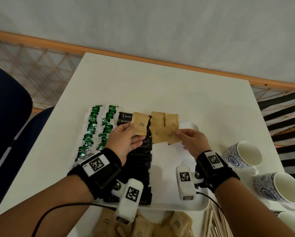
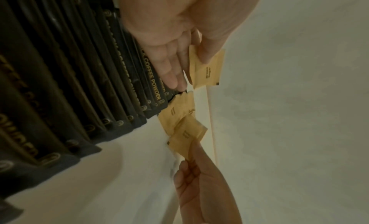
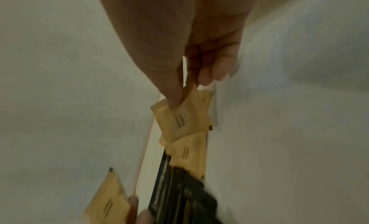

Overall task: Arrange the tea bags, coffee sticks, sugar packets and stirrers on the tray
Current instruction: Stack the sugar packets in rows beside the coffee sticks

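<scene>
left hand (image 1: 126,142) pinches a raised sugar packet (image 1: 140,123) over the coffee sticks (image 1: 141,168) | right hand (image 1: 193,142) pinches another packet (image 1: 171,136) onto the row ahead | tray (image 1: 170,192) under both hands holds tea bags (image 1: 95,129) left of the sticks | loose packets (image 1: 160,224) behind the wrists

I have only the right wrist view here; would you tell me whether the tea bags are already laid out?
Observer: Yes, the tea bags lie in two columns directly left of the coffee sticks.
Operator: Thank you. Are any sugar packets still waiting?
Observer: A loose pile of sugar packets lies off the tray, at the near table edge.
Operator: And the stirrers?
Observer: The wooden stirrers lie right of that pile, not yet on the tray.
</scene>
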A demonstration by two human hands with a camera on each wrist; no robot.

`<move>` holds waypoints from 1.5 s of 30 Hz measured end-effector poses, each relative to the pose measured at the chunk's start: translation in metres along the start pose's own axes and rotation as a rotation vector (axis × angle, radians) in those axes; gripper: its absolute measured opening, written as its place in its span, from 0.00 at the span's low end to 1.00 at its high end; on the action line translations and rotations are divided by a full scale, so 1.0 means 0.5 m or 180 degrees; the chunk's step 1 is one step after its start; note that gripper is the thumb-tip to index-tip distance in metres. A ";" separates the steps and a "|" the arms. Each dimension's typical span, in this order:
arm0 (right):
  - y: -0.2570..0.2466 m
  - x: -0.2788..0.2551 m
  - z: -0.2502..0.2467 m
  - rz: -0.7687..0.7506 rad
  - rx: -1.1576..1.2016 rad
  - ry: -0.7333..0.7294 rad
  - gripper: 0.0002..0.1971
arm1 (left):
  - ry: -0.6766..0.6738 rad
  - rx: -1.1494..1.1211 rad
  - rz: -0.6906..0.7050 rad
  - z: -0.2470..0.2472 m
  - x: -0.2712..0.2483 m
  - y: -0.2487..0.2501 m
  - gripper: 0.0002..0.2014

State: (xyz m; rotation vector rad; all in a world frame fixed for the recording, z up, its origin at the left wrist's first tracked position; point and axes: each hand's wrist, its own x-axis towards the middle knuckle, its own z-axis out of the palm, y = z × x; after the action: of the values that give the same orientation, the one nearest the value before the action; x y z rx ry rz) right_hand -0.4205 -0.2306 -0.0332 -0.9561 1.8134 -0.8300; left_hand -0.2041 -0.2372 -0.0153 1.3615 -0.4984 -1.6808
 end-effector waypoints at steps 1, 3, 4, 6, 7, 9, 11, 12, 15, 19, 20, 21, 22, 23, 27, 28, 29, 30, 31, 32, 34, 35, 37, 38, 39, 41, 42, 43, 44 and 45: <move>0.005 0.006 -0.007 0.0053 -0.0022 0.0070 0.04 | 0.0014 0.0018 0.0002 0.002 0.000 -0.002 0.05; 0.011 0.012 -0.016 0.0176 0.0001 0.0094 0.05 | 0.0074 0.0102 0.0022 0.006 0.002 -0.007 0.05; 0.012 0.014 -0.019 0.0204 -0.0012 0.0092 0.05 | 0.0111 0.0147 0.0032 0.006 0.004 -0.008 0.04; 0.015 0.020 -0.020 0.0182 -0.0187 0.0106 0.06 | 0.0145 0.0191 0.0019 0.007 0.006 -0.009 0.03; 0.017 0.025 -0.020 0.0157 -0.0305 0.0128 0.05 | 0.0131 0.0196 -0.0001 0.006 0.007 -0.009 0.03; 0.024 0.035 -0.018 0.0121 -0.0546 0.0222 0.06 | 0.0059 0.0217 -0.0042 0.006 0.006 -0.009 0.06; 0.030 0.045 -0.016 0.0098 -0.0774 0.0295 0.07 | -0.0023 0.0251 -0.0064 0.005 0.005 -0.011 0.07; 0.031 0.047 -0.014 0.0076 -0.0865 0.0308 0.07 | -0.0055 0.0266 -0.0068 0.005 0.005 -0.012 0.07; 0.027 0.049 -0.010 0.0000 -0.1062 0.0307 0.08 | -0.0103 0.0294 -0.0095 0.004 0.004 -0.014 0.09; 0.021 0.050 -0.004 0.0009 -0.1351 0.0309 0.11 | -0.0119 0.0287 -0.0165 0.004 0.003 -0.016 0.10; 0.020 0.050 -0.002 0.0026 -0.1403 0.0301 0.11 | -0.0121 0.0286 -0.0184 0.005 0.002 -0.016 0.10; 0.020 0.048 -0.002 0.0034 -0.1421 0.0303 0.12 | -0.0121 0.0284 -0.0204 0.005 0.002 -0.015 0.09; 0.019 0.046 -0.003 0.0008 -0.1402 0.0344 0.13 | -0.0124 0.0273 -0.0223 0.005 0.001 -0.015 0.09; 0.019 0.043 -0.004 -0.0057 -0.1319 0.0421 0.14 | -0.0127 0.0263 -0.0240 0.006 0.000 -0.014 0.08; -0.006 0.014 0.009 -0.0658 -0.0640 0.0359 0.05 | -0.0168 0.0371 -0.0257 0.010 -0.005 -0.016 0.09; -0.016 0.005 0.016 -0.0817 -0.0555 0.0204 0.03 | -0.0174 0.0413 -0.0263 0.013 -0.007 -0.018 0.09; -0.027 -0.004 0.021 -0.0968 -0.0481 0.0058 0.03 | -0.0172 0.0470 -0.0266 0.016 -0.009 -0.020 0.09; -0.039 -0.013 0.026 -0.1068 -0.0402 -0.0065 0.05 | -0.0169 0.0546 -0.0259 0.019 -0.010 -0.023 0.09; -0.049 -0.022 0.028 -0.1126 -0.0339 -0.0178 0.08 | -0.0182 0.0634 -0.0237 0.023 -0.013 -0.024 0.09; -0.060 -0.029 0.029 -0.1192 -0.0352 -0.0265 0.10 | -0.0223 0.0722 -0.0199 0.026 -0.016 -0.024 0.09; -0.075 -0.043 0.030 -0.1314 -0.0699 -0.0456 0.10 | -0.0337 0.0845 -0.0070 0.032 -0.023 -0.022 0.08; -0.076 -0.046 0.031 -0.1306 -0.0848 -0.0605 0.09 | -0.0385 0.0877 0.0007 0.035 -0.026 -0.020 0.08; -0.073 -0.052 0.032 -0.1098 -0.0958 -0.0914 0.06 | -0.0432 0.0905 0.0131 0.038 -0.029 -0.017 0.08; -0.068 -0.054 0.031 -0.1022 -0.1072 -0.1002 0.04 | -0.0417 0.0884 0.0156 0.039 -0.029 -0.016 0.09; -0.061 -0.055 0.031 -0.1024 -0.1262 -0.1059 0.03 | -0.0387 0.0852 0.0164 0.039 -0.028 -0.015 0.09; -0.049 -0.056 0.030 -0.1024 -0.1544 -0.1090 0.04 | -0.0322 0.0809 0.0170 0.039 -0.025 -0.017 0.09; -0.044 -0.055 0.029 -0.0979 -0.1554 -0.1036 0.03 | -0.0292 0.0777 0.0167 0.039 -0.023 -0.017 0.09; -0.038 -0.050 0.027 -0.0901 -0.1522 -0.0932 0.04 | -0.0255 0.0737 0.0157 0.039 -0.022 -0.017 0.09; -0.033 -0.043 0.025 -0.0795 -0.1447 -0.0802 0.05 | -0.0207 0.0714 0.0137 0.037 -0.020 -0.018 0.08; -0.027 -0.034 0.024 -0.0666 -0.1361 -0.0680 0.07 | -0.0168 0.0711 0.0109 0.036 -0.018 -0.018 0.08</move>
State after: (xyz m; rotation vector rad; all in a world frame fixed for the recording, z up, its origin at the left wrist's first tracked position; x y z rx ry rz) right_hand -0.4010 -0.2240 -0.0193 -1.4696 1.7546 -0.4434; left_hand -0.2242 -0.2293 -0.0113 1.4608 -0.7546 -1.6751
